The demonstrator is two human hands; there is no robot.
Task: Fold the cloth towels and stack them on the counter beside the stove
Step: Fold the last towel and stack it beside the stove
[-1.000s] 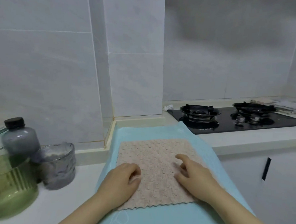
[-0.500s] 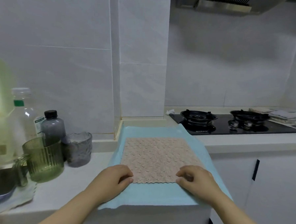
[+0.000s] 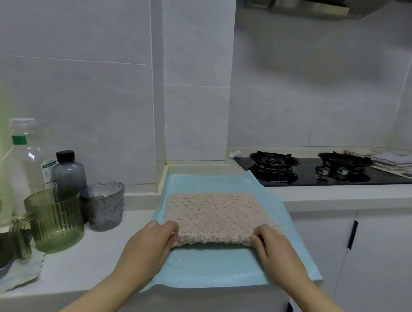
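Note:
A pink textured cloth towel (image 3: 215, 212) lies on a light blue mat (image 3: 218, 267) spread over the counter left of the stove. My left hand (image 3: 150, 247) pinches the towel's near left corner. My right hand (image 3: 272, 247) pinches its near right corner. The near edge is lifted off the mat and curls upward between both hands, while the far half lies flat. More folded cloths (image 3: 396, 160) sit on the counter at the far right of the stove.
A black two-burner gas stove (image 3: 320, 171) is set into the counter to the right. On the left stand a green ribbed glass mug (image 3: 53, 221), a grey glass cup (image 3: 105, 206), a dark bottle (image 3: 68, 172) and a clear bottle (image 3: 26, 163). A range hood (image 3: 323, 1) hangs above.
Both hands slid from the middle of the towel to its near corners, took hold there and raised the near edge off the mat. The camera pulled back and tilted up.

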